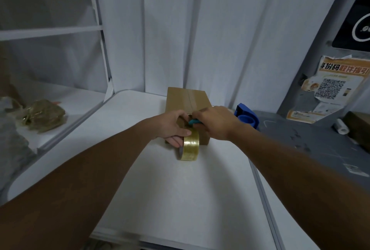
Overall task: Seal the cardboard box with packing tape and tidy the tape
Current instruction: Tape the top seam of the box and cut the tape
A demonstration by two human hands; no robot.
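A small brown cardboard box (pixel 180 99) stands on the white table (pixel 170 189), with a strip of clear tape running along its top seam. A roll of clear yellowish packing tape (pixel 190 147) hangs in front of the box's near face, and my left hand (pixel 172 127) grips it from the left. My right hand (pixel 214 121) is closed around a small teal cutter (pixel 194 122) held at the box's near top edge, right above the roll. The cutter's blade is hidden by my fingers.
A blue tape dispenser (pixel 247 116) sits just right of the box. Crumpled used tape (pixel 44 114) lies on a white shelf at left. A grey counter (pixel 310 149) at right holds a small white roll (pixel 340 126), under a QR-code poster (pixel 332 87). A white curtain hangs behind.
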